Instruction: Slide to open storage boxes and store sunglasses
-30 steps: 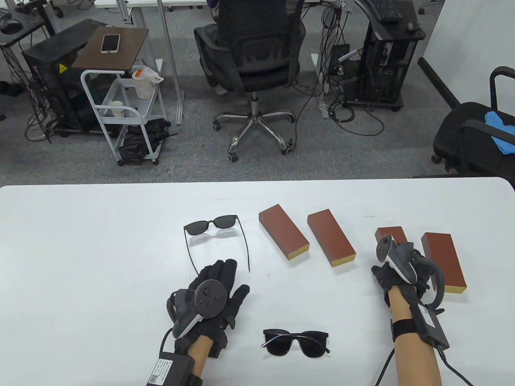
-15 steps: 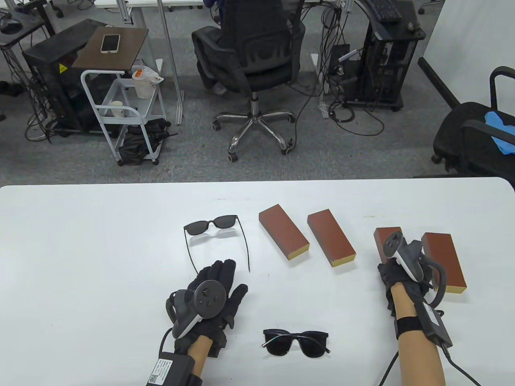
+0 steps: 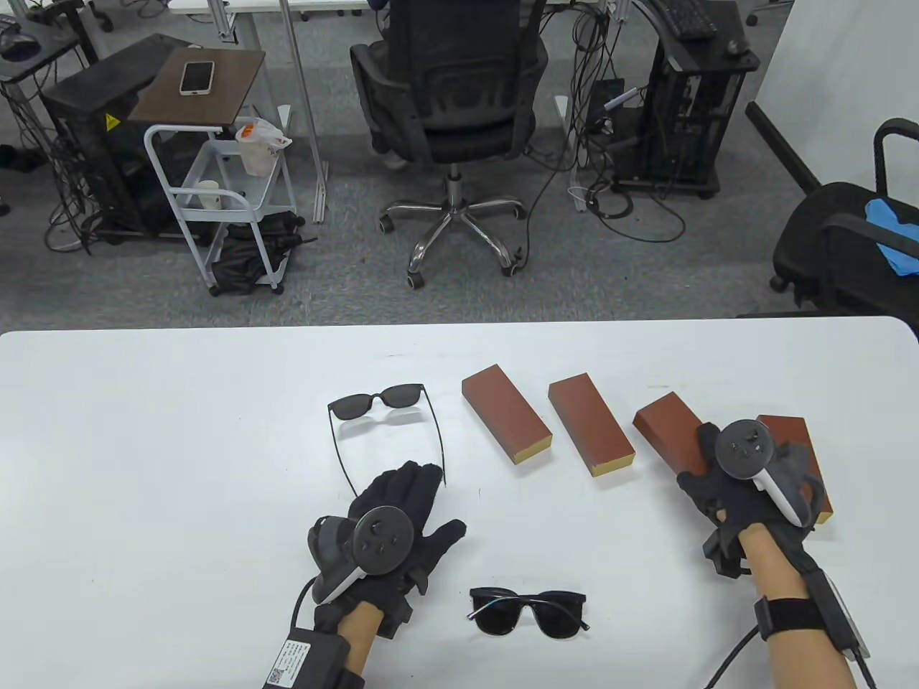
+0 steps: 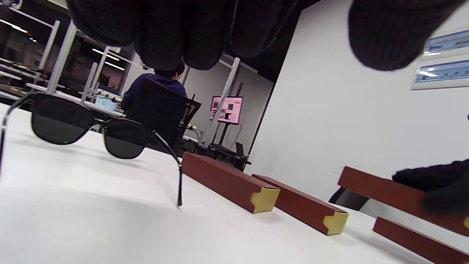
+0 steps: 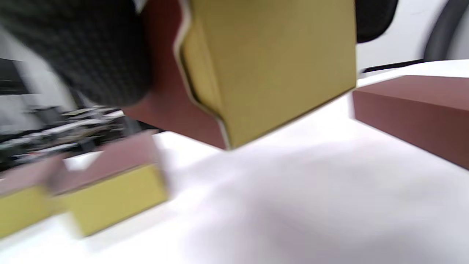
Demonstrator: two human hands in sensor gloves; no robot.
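Right hand [image 3: 725,488] grips lifted storage box [image 3: 664,430]; contents hidden.

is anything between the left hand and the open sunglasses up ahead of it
Nothing visible. The left hand lies flat on the table, fingers between the arms of the open sunglasses; only bare table separates them. The boxes sit off to its right.

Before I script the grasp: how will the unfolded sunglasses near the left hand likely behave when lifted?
The unfolded sunglasses are probably light; the frame looks thin. Their long open temples would likely swing on the hinges, so they may shift in the left hand. The lenses look smooth, perhaps slippery.
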